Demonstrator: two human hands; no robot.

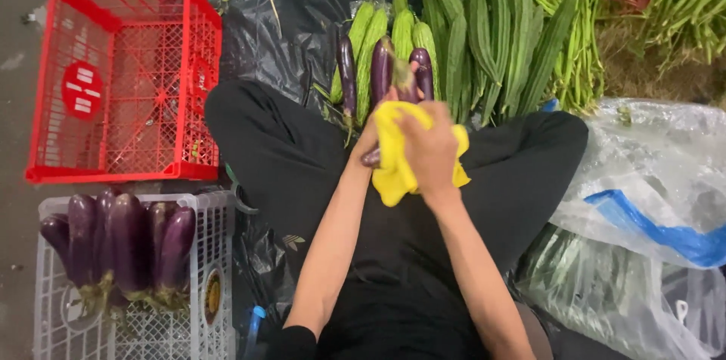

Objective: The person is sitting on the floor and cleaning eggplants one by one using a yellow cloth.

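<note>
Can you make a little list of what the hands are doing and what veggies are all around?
right hand: presses a yellow cloth around an eggplant
left hand: holds the purple eggplant, mostly hidden by the cloth
white crate: holds a row of purple eggplants
red crate: no vegetables seen inside
ahead on black sheet: more eggplants, green gourds
right side: plastic bags

Seated cross-legged, both bare forearms reach forward and meet over the lap. Right hand [431, 150] lies on top, fingers curled; left hand [372, 137] is mostly hidden beneath it.
</note>
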